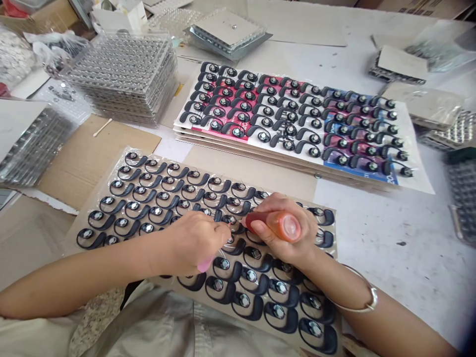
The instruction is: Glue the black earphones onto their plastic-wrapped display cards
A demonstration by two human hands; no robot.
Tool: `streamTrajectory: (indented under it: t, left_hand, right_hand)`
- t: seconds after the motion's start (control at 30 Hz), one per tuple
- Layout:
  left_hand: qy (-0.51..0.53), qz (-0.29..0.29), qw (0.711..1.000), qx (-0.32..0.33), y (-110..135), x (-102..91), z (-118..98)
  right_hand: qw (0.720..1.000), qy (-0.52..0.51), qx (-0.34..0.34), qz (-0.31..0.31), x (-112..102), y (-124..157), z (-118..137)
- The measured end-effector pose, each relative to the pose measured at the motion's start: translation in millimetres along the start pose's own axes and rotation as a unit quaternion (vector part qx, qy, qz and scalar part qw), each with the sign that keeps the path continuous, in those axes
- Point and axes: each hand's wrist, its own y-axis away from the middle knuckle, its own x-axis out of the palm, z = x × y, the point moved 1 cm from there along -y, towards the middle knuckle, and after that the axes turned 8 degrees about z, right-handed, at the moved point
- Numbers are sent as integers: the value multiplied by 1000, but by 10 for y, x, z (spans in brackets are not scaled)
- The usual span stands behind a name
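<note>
Rows of black ear-hook earphone pieces [156,208] with round metal centres lie on a cardboard-backed sheet [74,238] right under my hands. My right hand [282,233] grips a squeeze bottle [284,225] of orange liquid, its dark red nozzle tip close to the pieces. My left hand [193,243] pinches a thin tool with a pink handle [205,264], its tip among the pieces near the nozzle. The tool's tip is hard to make out. My hands hide the middle rows.
A layered stack of sheets [297,163] carrying more ear-hook pieces lies beyond my hands. Stacked clear plastic trays [122,74] stand at back left, with more trays at both sides. A cotton swab [102,127] lies on brown cardboard. A bracelet circles my right wrist.
</note>
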Motion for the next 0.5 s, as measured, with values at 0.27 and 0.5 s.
streamTrajectory:
  t: [0.27, 0.5]
  left_hand:
    - [-2, -2, 1000, -10, -1, -2, 23]
    - [0, 23, 999, -24, -12, -30, 26]
  right_hand:
    - [999, 5, -35, 8, -6, -13, 13]
    - [999, -23, -33, -21, -18, 34, -51]
